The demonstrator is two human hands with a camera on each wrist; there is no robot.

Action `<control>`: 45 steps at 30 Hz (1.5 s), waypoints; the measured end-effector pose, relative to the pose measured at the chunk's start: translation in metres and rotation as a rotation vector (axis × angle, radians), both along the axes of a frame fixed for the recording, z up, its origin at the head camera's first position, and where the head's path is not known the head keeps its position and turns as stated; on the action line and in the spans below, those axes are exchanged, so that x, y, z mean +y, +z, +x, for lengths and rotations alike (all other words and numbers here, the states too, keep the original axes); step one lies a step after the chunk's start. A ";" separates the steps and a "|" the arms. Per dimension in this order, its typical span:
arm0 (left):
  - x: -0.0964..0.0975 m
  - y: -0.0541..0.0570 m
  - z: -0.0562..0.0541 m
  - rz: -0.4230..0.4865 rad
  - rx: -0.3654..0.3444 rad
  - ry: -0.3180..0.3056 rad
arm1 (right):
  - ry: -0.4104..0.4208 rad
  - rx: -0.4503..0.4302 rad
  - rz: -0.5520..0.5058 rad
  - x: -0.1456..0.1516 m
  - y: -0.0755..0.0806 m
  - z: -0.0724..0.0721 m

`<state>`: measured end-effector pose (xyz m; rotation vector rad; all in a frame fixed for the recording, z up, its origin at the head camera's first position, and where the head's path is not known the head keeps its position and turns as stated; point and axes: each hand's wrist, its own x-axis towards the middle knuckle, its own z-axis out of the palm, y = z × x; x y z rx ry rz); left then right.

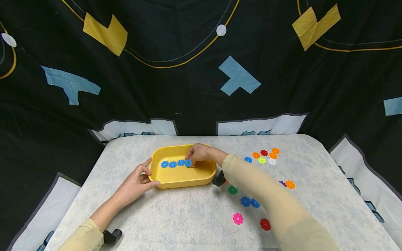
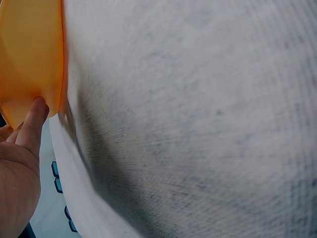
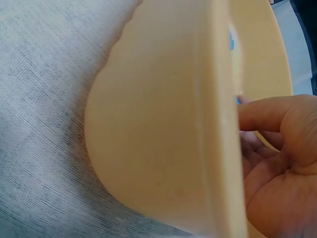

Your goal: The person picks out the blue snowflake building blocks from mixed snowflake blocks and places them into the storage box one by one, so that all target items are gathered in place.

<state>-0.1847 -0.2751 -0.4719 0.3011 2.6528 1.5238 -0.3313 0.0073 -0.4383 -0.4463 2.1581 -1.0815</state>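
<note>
A shallow yellow plastic tray (image 1: 185,183) stands on the table. My left hand (image 1: 136,181) grips its near left corner, thumb along the front side and fingers along the left side. In the left wrist view, the thumb lies against the tray wall (image 2: 34,49). My right hand (image 1: 200,153) reaches over the right side into the tray and pinches a blue notched disc (image 1: 188,163) at the tray floor. Other blue notched discs (image 1: 172,164) lie left of it in a row. In the right wrist view, the tray's rim (image 3: 223,124) hides most of that disc.
More notched discs lie to the right: blue ones (image 1: 245,201), a green one (image 1: 232,190), a pink one (image 1: 238,219), a red one (image 1: 265,224) and an orange one (image 1: 290,184). A mixed cluster with a white disc (image 1: 272,161) lies farther back. My right sleeve (image 1: 254,184) crosses above the table.
</note>
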 end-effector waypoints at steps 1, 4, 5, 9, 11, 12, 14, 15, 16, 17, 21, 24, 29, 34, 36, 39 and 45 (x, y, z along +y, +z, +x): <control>0.000 0.000 0.000 -0.001 0.000 0.000 | -0.018 -0.011 -0.005 0.000 -0.001 0.001; 0.000 0.000 0.000 -0.004 0.001 -0.001 | -0.078 -0.031 -0.022 0.000 -0.002 0.003; 0.000 0.000 0.000 -0.004 0.002 -0.001 | -0.099 -0.034 -0.026 -0.001 -0.003 0.004; 0.000 0.001 -0.001 0.003 0.000 -0.004 | -0.169 -0.025 -0.027 -0.002 -0.004 0.007; 0.000 0.001 -0.001 0.005 0.000 -0.008 | -0.191 -0.009 -0.015 -0.003 -0.003 0.009; 0.000 0.001 -0.001 0.004 -0.001 -0.009 | -0.198 0.003 -0.007 -0.003 -0.003 0.010; 0.000 0.001 0.000 -0.001 -0.001 -0.009 | -0.214 0.022 0.009 -0.005 -0.003 0.011; 0.001 0.001 0.000 -0.005 -0.001 -0.009 | -0.221 0.030 0.016 -0.006 -0.003 0.012; 0.001 0.001 0.000 -0.005 -0.001 -0.010 | -0.227 0.038 0.022 -0.006 -0.003 0.012; 0.001 0.001 0.000 -0.005 0.001 -0.009 | -0.233 0.045 0.026 -0.007 -0.003 0.012; 0.001 0.001 0.000 0.004 0.002 -0.008 | -0.258 0.058 0.031 -0.008 -0.006 0.010; 0.001 0.001 -0.001 0.008 -0.002 -0.005 | -0.270 0.068 0.041 -0.009 -0.008 0.008; 0.001 0.001 0.000 -0.005 -0.005 -0.002 | -0.261 0.133 0.085 -0.006 -0.007 0.007; 0.001 0.000 0.000 -0.008 -0.004 -0.002 | -0.209 0.211 0.132 0.000 0.001 0.011; 0.001 0.001 0.000 -0.004 -0.005 -0.003 | -0.187 0.236 0.141 0.002 0.004 0.012; 0.001 0.001 0.000 0.002 -0.007 -0.006 | -0.162 0.249 0.138 0.006 0.009 0.012; 0.001 0.002 0.000 0.000 -0.011 -0.006 | -0.121 0.204 0.077 0.016 0.018 0.010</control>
